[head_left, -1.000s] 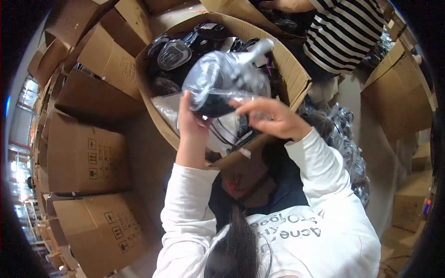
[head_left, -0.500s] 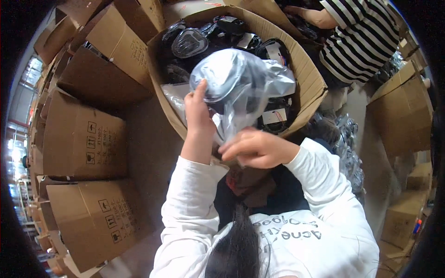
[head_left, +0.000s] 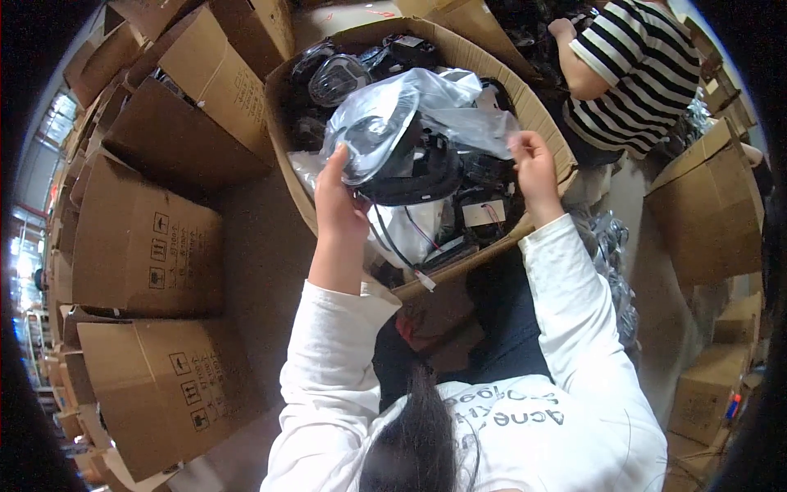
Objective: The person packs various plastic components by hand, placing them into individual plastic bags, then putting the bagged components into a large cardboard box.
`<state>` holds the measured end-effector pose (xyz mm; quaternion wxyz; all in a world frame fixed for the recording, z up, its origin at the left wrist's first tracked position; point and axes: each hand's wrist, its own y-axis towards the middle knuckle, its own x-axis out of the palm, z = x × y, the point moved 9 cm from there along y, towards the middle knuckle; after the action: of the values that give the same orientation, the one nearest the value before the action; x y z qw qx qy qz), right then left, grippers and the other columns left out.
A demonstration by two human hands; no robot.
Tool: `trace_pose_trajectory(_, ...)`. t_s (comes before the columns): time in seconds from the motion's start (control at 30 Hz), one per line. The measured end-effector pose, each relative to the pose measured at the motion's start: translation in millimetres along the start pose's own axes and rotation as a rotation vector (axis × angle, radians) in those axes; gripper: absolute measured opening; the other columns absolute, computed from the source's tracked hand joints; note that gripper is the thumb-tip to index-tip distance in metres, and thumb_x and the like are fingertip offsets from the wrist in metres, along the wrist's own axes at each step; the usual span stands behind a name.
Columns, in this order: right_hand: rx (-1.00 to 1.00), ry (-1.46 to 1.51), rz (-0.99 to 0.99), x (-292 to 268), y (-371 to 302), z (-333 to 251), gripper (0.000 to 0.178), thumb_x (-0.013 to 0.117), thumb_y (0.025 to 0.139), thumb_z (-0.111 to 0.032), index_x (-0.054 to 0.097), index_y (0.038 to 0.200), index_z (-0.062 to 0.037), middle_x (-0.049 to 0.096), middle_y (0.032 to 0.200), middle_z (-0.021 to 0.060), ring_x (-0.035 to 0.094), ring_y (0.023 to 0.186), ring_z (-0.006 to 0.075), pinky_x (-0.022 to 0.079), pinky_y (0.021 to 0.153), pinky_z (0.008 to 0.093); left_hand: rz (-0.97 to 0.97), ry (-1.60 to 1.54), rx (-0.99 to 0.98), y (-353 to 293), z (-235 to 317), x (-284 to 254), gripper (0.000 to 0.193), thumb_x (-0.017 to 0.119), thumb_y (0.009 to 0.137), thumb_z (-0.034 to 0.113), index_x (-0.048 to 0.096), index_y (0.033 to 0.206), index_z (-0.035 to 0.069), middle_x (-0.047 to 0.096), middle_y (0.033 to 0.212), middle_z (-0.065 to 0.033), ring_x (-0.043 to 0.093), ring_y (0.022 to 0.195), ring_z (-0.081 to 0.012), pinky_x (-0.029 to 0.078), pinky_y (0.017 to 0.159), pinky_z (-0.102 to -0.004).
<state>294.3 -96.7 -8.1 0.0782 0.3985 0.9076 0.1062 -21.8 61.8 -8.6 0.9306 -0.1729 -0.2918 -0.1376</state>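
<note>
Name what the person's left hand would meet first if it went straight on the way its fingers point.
Probably the clear plastic bag holding a round black part, which the left hand already touches.

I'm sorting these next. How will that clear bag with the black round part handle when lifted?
The clear plastic bag looks floppy and probably slippery: it crumples between the left hand and right hand. The black round part inside likely weighs it down.

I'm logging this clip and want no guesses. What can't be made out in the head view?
- Round black part in the clear plastic bag: glare and wrinkles blur its details.
- Left hand: fingertips hidden behind the bag.
- Open cardboard box: its depths hidden by piled black parts.
- Person in striped shirt: cut off by the top edge.
</note>
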Motion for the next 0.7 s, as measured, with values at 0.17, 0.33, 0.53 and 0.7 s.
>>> trace_pose_trajectory(0.17,-0.441,-0.262,-0.199,35.4,-33.3,-37.8,0.013,0.06,0.081,0.008,0.061,0.086,-0.0031,0.061,0.087,0.0071,0.06,0.08,0.0197,0.049,0.076,0.0293,-0.059,-0.195,-0.086,-5.5,2.2,4.8,0.042,0.059,0.1,0.042,0.061,0.13,0.012,0.072,0.117,-0.0032,0.07,0.103,-0.0174,0.056,0.078,-0.0338)
trace_pose_trajectory(0.33,-0.046,0.257,-0.835,85.0,-103.3,-63.5,0.015,0.058,0.082,0.012,0.056,0.08,-0.0028,0.062,0.089,0.0043,0.061,0.089,0.0148,0.048,0.085,0.0282,0.051,-0.104,0.118,-4.8,16.6,-6.8,0.048,0.063,0.099,0.044,0.056,0.13,0.009,0.069,0.116,-0.0072,0.068,0.1,-0.0201,0.057,0.072,-0.0364)
trace_pose_trajectory(0.53,-0.245,0.774,-0.538,49.3,-99.6,-128.9,0.03,0.056,0.078,0.01,0.069,0.101,-0.0037,0.069,0.121,0.0177,0.065,0.104,0.0199,0.05,0.096,0.0369,0.268,0.268,0.188,-24.6,18.9,4.0,0.068,0.069,0.097,0.038,0.028,0.143,0.009,0.056,0.122,-0.011,0.059,0.101,-0.0207,0.054,0.072,-0.034)
trace_pose_trajectory(0.7,-0.489,0.243,-0.017,-20.4,-62.5,-106.2,0.028,0.059,0.084,0.013,0.069,0.106,-0.0012,0.062,0.139,0.0179,0.065,0.114,0.0216,0.05,0.1,0.0354,-0.226,0.776,0.846,-71.1,15.4,63.7,0.058,0.07,0.092,0.011,0.037,0.139,0.01,0.06,0.113,-0.0165,0.062,0.092,-0.0297,0.053,0.082,-0.0413)
